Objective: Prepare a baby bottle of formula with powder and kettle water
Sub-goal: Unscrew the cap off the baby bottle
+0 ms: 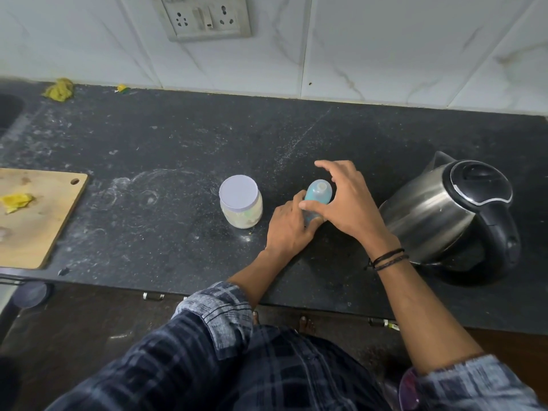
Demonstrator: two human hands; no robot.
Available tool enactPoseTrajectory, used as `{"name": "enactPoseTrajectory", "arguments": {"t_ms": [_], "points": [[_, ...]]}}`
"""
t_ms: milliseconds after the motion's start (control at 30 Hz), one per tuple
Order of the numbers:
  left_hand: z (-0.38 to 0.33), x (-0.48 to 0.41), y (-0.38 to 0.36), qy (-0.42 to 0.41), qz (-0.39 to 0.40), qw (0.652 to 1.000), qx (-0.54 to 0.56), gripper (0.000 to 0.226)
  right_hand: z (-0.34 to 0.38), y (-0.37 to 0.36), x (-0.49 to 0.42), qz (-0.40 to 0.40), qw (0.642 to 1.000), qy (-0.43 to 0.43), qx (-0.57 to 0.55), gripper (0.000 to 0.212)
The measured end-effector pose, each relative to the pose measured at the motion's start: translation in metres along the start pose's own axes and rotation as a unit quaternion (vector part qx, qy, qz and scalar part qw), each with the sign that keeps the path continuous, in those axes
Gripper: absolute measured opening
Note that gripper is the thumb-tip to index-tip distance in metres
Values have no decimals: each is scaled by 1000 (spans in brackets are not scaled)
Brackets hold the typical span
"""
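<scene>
A small baby bottle with a blue cap stands on the black counter. My left hand grips its lower body. My right hand curls around its top, thumb against the bottle's side, fingers arched above the cap. A clear jar of pale powder with a white lid stands just left of the bottle, untouched. A steel electric kettle with a black lid and handle sits to the right, close to my right wrist.
A wooden cutting board with a yellow scrap lies at the counter's left edge. A yellow cloth sits by the back wall near a sink. A wall socket panel is above.
</scene>
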State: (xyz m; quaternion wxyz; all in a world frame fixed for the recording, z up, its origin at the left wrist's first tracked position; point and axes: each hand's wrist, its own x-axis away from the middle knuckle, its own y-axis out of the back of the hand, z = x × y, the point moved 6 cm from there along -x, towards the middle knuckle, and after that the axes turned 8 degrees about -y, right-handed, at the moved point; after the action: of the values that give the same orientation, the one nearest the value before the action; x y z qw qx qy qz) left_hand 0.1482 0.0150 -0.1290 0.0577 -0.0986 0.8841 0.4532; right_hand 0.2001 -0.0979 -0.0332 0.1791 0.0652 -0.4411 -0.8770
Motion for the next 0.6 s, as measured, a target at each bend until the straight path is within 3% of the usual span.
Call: {"name": "enactPoseTrajectory", "arguments": {"t_ms": [133, 267, 400, 533, 600], "points": [[-1, 1, 0, 2, -6, 1000, 3, 70, -2, -4, -1, 10, 1000, -2, 26, 61], [1, 0, -2, -1, -1, 1000, -5, 72, -1, -3, 0, 7, 1000, 16, 4, 77], [-1, 1, 0, -4, -10, 1000, 5, 69, 0, -4, 1, 9, 1000, 9, 14, 56], [1, 0, -1, -7, -6, 1000, -2, 71, 2, -2, 1, 7, 1000, 15, 4, 69], [0, 1, 0, -6, -9, 1000, 2, 70, 0, -3, 0, 12, 1000, 3, 12, 59]]}}
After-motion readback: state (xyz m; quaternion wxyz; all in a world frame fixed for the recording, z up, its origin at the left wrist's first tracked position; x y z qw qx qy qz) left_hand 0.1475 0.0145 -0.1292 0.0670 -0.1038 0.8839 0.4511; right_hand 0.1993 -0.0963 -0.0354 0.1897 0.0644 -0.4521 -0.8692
